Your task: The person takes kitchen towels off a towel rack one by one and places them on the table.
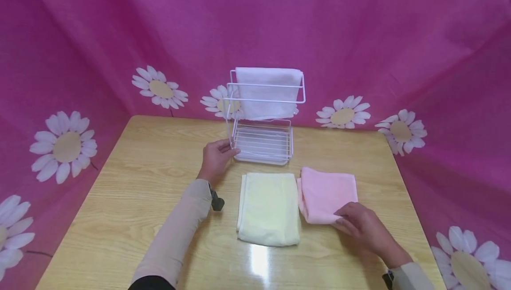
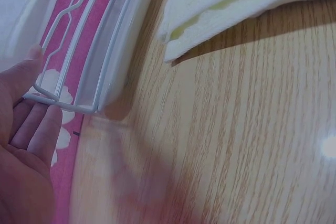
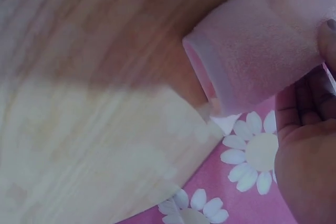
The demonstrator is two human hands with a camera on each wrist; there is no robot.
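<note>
A white wire rack [image 1: 263, 101] stands at the back middle of the wooden table, with a tray [image 1: 259, 162] at its base. Over its top bars hangs a white towel [image 1: 266, 76]. My left hand [image 1: 217, 159] grips the rack's lower left side; in the left wrist view, thumb and fingers are around the white wire [image 2: 52, 98]. At the right, my right hand [image 1: 369, 230] pinches the near right corner of a folded pink towel [image 1: 328, 192]. The right wrist view shows the pink towel [image 3: 252, 56] raised at the held edge. Left of it lies a folded pale yellow towel [image 1: 269, 210].
The wooden table [image 1: 159, 192] reaches to a magenta cloth backdrop [image 1: 359, 28] with daisies, which surrounds it at the back and both sides. The yellow towel's left edge [image 2: 220, 19] shows in the left wrist view. A dark wrist device [image 1: 217, 202] sits on the left sleeve.
</note>
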